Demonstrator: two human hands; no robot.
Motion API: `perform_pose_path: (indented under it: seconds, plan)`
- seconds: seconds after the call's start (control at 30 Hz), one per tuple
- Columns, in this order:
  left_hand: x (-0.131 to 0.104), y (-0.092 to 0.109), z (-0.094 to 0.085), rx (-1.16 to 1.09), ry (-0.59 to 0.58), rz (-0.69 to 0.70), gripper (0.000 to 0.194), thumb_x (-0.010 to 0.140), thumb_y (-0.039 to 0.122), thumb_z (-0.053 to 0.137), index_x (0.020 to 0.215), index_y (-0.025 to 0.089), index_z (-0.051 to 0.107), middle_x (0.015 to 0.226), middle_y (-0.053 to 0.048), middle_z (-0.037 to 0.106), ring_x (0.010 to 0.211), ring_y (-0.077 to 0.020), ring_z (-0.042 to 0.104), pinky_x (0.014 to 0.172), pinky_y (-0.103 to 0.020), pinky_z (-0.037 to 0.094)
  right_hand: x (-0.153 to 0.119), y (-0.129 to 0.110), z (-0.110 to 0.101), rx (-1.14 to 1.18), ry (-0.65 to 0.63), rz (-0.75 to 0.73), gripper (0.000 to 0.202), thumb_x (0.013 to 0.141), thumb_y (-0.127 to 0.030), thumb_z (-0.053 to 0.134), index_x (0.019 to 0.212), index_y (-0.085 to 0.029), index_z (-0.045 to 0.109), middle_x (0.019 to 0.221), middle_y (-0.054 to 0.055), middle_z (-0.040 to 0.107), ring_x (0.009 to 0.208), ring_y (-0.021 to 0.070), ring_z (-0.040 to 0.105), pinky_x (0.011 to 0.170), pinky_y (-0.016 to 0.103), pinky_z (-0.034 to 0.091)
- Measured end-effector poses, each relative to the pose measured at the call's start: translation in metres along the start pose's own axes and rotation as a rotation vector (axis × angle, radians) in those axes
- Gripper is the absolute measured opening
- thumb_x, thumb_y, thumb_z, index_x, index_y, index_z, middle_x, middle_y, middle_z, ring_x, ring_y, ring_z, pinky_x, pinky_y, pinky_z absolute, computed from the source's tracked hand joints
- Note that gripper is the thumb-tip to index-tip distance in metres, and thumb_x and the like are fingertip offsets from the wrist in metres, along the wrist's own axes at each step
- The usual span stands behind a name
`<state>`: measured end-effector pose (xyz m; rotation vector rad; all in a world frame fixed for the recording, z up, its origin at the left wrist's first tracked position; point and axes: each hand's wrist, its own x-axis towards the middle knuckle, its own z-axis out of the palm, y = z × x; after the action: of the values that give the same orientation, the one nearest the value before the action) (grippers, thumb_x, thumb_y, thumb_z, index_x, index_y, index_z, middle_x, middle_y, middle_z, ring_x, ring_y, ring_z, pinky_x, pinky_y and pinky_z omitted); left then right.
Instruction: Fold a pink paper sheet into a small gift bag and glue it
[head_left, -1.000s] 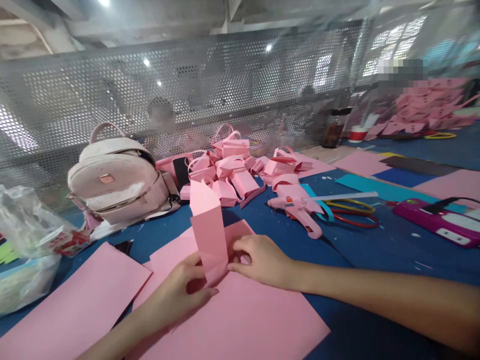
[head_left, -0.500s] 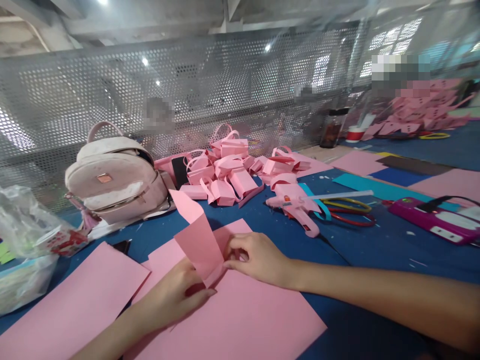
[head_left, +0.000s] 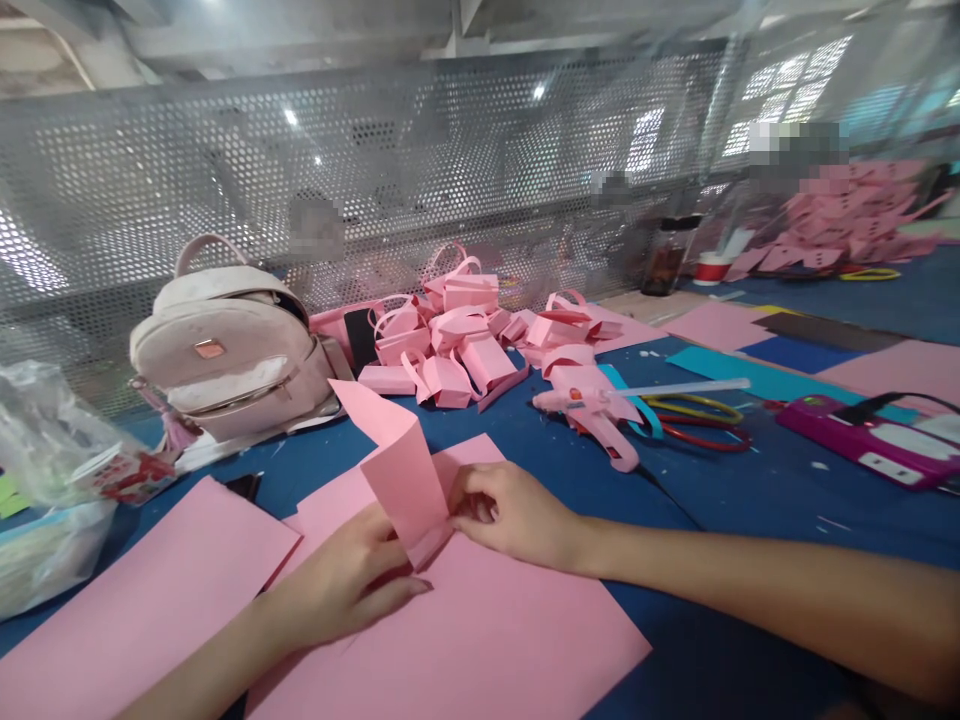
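A folded pink paper piece (head_left: 405,480) stands upright over pink sheets (head_left: 510,640) at the centre. My left hand (head_left: 360,575) is at its lower left, with the fingers partly behind the fold and the thumb in front near the bottom edge. On the other side my right hand (head_left: 517,515) pinches the lower right edge of the piece, its fingers curled. Another pink sheet (head_left: 157,590) lies at the left. A pink glue gun (head_left: 592,405) rests beyond my right hand.
Behind are a pale backpack (head_left: 225,350) and a heap of small pink paper bags (head_left: 450,340). Scissors (head_left: 697,420) and a magenta power strip (head_left: 862,440) lie at right. Plastic bags (head_left: 52,500) are at far left. A metal mesh (head_left: 450,180) stands behind.
The upright part of the folded pink piece has opened and tilted slightly. Both hands keep nearly the same place and hold.
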<state>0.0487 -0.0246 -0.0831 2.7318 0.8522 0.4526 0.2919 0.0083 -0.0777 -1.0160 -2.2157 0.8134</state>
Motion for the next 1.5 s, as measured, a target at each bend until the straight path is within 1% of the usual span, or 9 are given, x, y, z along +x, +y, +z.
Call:
perform_pose_path:
  seconds: [0.13,0.33,0.57,0.73,0.87,1.03,1.17,1.37,1.5]
  plan:
    - [0.002,-0.001,-0.007,0.049,-0.015,0.061,0.024,0.101,0.034,0.049,0.091,0.020,0.066,0.105,-0.008,0.065,0.092,-0.0218,0.057,0.083,-0.031,0.043,0.001,0.001,0.000,0.032,-0.015,-0.009,0.008,0.074,-0.009,0.065,0.077,-0.016,0.064,0.069,-0.001,0.065,0.062,0.0127,0.058,0.058,0.022,0.041]
    - [0.000,-0.002,-0.010,0.212,-0.035,0.116,0.034,0.103,0.037,0.043,0.083,0.020,0.063,0.087,-0.006,0.061,0.077,-0.0205,0.054,0.072,-0.032,0.041,0.000,0.001,0.000,0.045,-0.023,-0.013,0.010,0.074,-0.007,0.063,0.077,-0.016,0.063,0.070,-0.001,0.065,0.062,0.0129,0.057,0.057,0.023,0.041]
    - [-0.007,0.004,-0.017,0.259,-0.050,0.128,0.025,0.103,0.034,0.044,0.092,0.021,0.062,0.083,-0.004,0.060,0.070,-0.0188,0.050,0.069,-0.032,0.038,0.000,0.000,-0.002,0.010,-0.050,-0.014,0.009,0.075,-0.010,0.064,0.075,-0.018,0.061,0.072,-0.002,0.065,0.064,0.0126,0.058,0.058,0.022,0.041]
    - [-0.014,0.008,-0.016,0.172,-0.056,0.024,0.023,0.101,0.036,0.047,0.094,0.022,0.064,0.090,-0.006,0.060,0.080,-0.0220,0.053,0.071,-0.032,0.042,0.000,-0.002,-0.005,-0.070,-0.074,-0.015,0.009,0.076,-0.010,0.065,0.078,-0.017,0.061,0.071,-0.003,0.064,0.063,0.0117,0.057,0.060,0.022,0.040]
    - [-0.014,0.011,-0.011,0.080,-0.030,-0.081,0.023,0.098,0.039,0.052,0.094,0.022,0.067,0.100,-0.008,0.062,0.093,-0.0239,0.056,0.079,-0.032,0.047,0.000,-0.004,-0.006,-0.173,-0.111,-0.018,0.008,0.079,-0.018,0.071,0.079,-0.018,0.063,0.080,0.000,0.068,0.070,0.0145,0.060,0.062,0.024,0.036]
    - [-0.010,0.010,-0.010,0.054,-0.028,-0.063,0.022,0.098,0.036,0.051,0.095,0.023,0.069,0.108,-0.008,0.064,0.103,-0.0254,0.056,0.088,-0.035,0.048,0.000,-0.005,-0.004,-0.272,-0.130,0.007,0.010,0.083,-0.025,0.071,0.082,-0.017,0.065,0.083,0.002,0.069,0.072,0.0169,0.061,0.061,0.026,0.034]
    - [-0.011,0.007,-0.010,0.062,-0.048,-0.067,0.022,0.098,0.034,0.050,0.096,0.023,0.069,0.103,-0.008,0.065,0.100,-0.0253,0.057,0.088,-0.035,0.048,-0.001,-0.005,-0.003,-0.311,-0.150,-0.024,0.012,0.087,-0.025,0.068,0.079,-0.018,0.064,0.084,0.002,0.067,0.072,0.0165,0.060,0.062,0.027,0.034]
    - [-0.013,0.006,-0.009,0.052,-0.073,-0.073,0.020,0.099,0.030,0.049,0.092,0.022,0.066,0.107,-0.006,0.065,0.095,-0.0231,0.056,0.088,-0.034,0.043,-0.003,0.000,-0.003,-0.293,-0.139,-0.110,0.008,0.091,-0.015,0.059,0.086,-0.017,0.065,0.091,0.003,0.066,0.078,0.0158,0.061,0.068,0.025,0.039]
    - [-0.014,0.007,-0.010,0.057,-0.082,-0.079,0.020,0.099,0.030,0.048,0.090,0.022,0.063,0.105,-0.006,0.063,0.096,-0.0235,0.054,0.087,-0.034,0.041,-0.002,0.002,-0.006,-0.269,-0.125,-0.137,0.008,0.088,-0.011,0.060,0.082,-0.017,0.063,0.084,0.001,0.064,0.072,0.0136,0.059,0.065,0.023,0.039]
